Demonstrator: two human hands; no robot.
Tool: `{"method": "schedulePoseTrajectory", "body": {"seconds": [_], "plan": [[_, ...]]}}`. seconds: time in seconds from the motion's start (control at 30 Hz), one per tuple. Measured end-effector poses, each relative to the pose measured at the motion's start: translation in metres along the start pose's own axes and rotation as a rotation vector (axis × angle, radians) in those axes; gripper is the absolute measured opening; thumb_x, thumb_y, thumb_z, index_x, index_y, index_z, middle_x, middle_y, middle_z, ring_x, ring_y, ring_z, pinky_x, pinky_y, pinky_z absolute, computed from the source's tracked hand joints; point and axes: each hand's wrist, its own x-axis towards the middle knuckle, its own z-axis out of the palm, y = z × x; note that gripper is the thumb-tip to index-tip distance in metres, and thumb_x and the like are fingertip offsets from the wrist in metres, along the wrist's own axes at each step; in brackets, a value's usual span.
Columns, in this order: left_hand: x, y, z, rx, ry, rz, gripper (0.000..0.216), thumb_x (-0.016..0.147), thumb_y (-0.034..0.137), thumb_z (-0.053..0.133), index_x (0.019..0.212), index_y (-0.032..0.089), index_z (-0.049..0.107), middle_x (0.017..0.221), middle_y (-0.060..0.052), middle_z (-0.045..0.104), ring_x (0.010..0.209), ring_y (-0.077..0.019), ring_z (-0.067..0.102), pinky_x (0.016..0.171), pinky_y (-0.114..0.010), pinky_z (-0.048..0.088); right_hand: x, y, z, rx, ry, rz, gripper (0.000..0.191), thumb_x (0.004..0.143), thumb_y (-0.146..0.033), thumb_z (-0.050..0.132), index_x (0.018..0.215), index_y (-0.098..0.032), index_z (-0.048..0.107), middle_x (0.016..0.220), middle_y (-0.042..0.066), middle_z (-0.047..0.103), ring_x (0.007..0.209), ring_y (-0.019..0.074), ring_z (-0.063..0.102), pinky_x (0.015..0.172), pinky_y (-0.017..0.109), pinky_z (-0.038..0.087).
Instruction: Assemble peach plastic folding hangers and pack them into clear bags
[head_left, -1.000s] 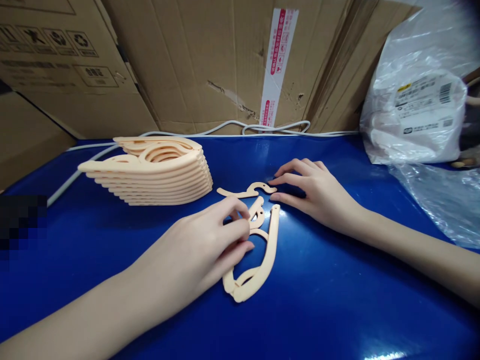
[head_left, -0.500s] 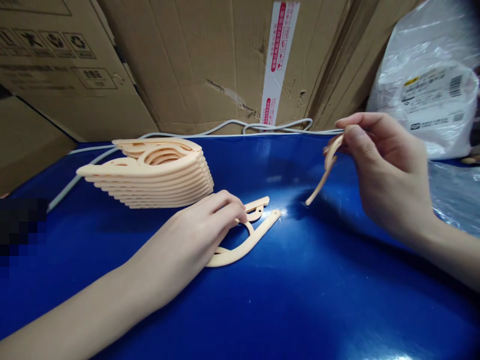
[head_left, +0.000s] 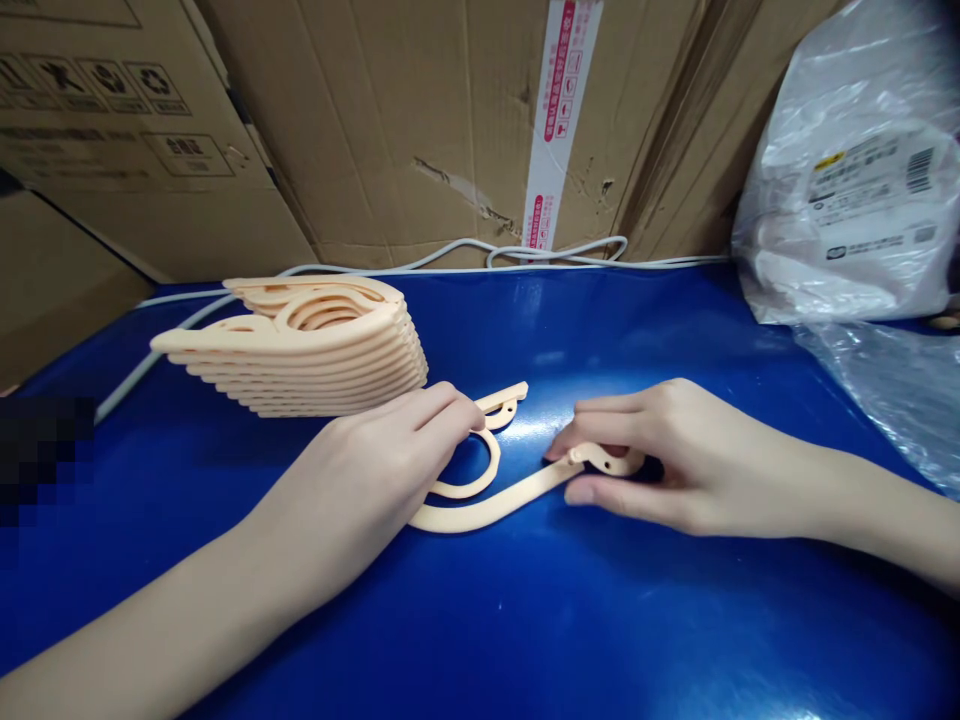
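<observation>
A beige plastic folding hanger (head_left: 480, 512) lies on the blue tabletop (head_left: 495, 620), its long curved arm reaching to the right. My left hand (head_left: 397, 450) is closed over its left end, hiding that part. Beside the fingers a round loop and a short straight end with a small hole show. At the tip of the long arm, my right hand (head_left: 637, 450) holds a small curved beige hanger piece (head_left: 611, 460) between thumb and fingers. The piece touches the arm tip; I cannot tell whether they are joined. Behind my left hand stands a neat stack of similar beige hangers (head_left: 322, 350).
Cardboard boxes (head_left: 420, 100) form a wall along the back. A white cable (head_left: 420, 262) runs along the table's rear edge. At the right sits a clear plastic bag (head_left: 855, 200) with a label, its loose film spreading over the table. A dark pixelated patch covers the left edge.
My right hand has come down and left, bringing the small curved piece from the air to the long arm's tip. My left hand has shifted slightly left, still on the hanger.
</observation>
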Motion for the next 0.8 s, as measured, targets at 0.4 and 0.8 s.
{"method": "schedulePoseTrajectory", "body": {"seconds": [0.4,0.8], "plan": [[0.004,0.007,-0.007,0.272,0.135,0.147,0.029,0.105,0.014,0.036,0.103,0.013,0.065,0.097,-0.010,0.075,0.079,-0.0244,0.073,0.057,-0.034,0.055,0.003,0.010,-0.004,-0.046,0.168,0.084,0.034,0.109,-0.036,0.036,0.128,-0.022,0.061,0.116,0.004,0.076,0.099,0.0192,0.074,0.082,0.029,0.053],[0.000,0.028,0.008,-0.103,0.022,0.093,0.020,0.104,0.036,0.049,0.106,0.018,0.057,0.144,-0.014,0.055,0.147,-0.0261,0.041,0.120,-0.043,0.040,0.003,0.009,0.000,-0.178,0.202,0.065,0.018,0.106,-0.026,0.039,0.110,-0.019,0.055,0.100,0.006,0.073,0.085,0.0200,0.073,0.070,0.029,0.052]]}}
